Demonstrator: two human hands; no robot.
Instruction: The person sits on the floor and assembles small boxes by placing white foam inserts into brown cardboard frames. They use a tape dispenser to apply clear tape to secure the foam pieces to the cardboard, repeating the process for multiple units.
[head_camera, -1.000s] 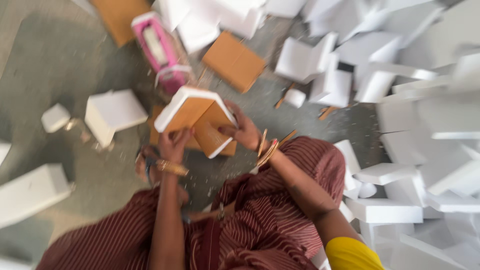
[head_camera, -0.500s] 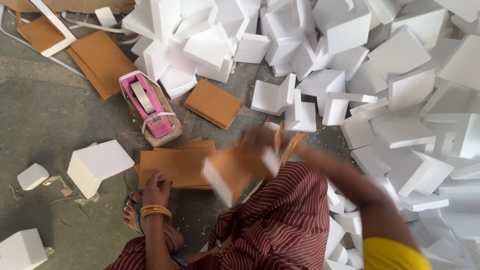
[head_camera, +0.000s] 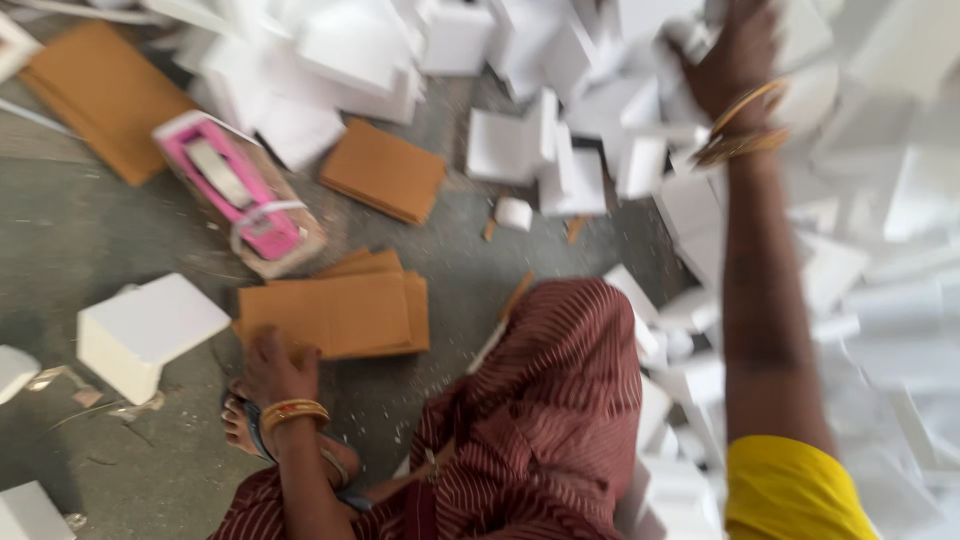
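The left hand (head_camera: 280, 368) pressed flat, fingers spread, on the brown card stack (head_camera: 335, 310) on the floor (head_camera: 90, 240), beside a pink tape dispenser (head_camera: 245, 200). The right hand (head_camera: 735, 60) reached into white foam blocks (head_camera: 520, 145); its grip was blurred.

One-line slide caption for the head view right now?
Left hand rests on flat brown card stack on the floor; right hand reaches into the white box pile.
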